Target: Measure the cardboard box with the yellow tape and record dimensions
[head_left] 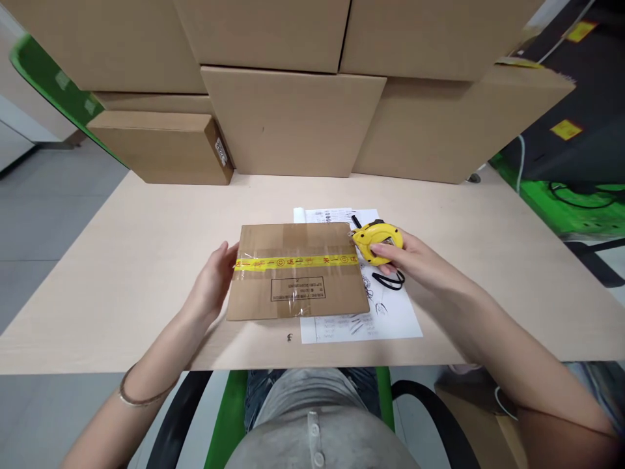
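Observation:
A flat cardboard box (273,241) lies in front of me, with yellow printed tape across its top and a black-framed label of text below the tape. My left hand (215,277) is at the box's left edge, its fingers curled round the side and partly hidden behind it. In my right hand (403,254) is a yellow tape measure (364,244), gripped between thumb and fingers by the box's right edge. A black wrist strap (389,281) hangs from the tape measure. No drawn-out blade can be made out. Under the box lie white papers (400,322) with writing and sketches.
Large cardboard boxes (293,124) are stacked along the back of the desk (122,280). A smaller closed box (161,146) stands at the back left. A dark pen-like object (356,221) rests on the papers. The desk's front edge runs just before my body.

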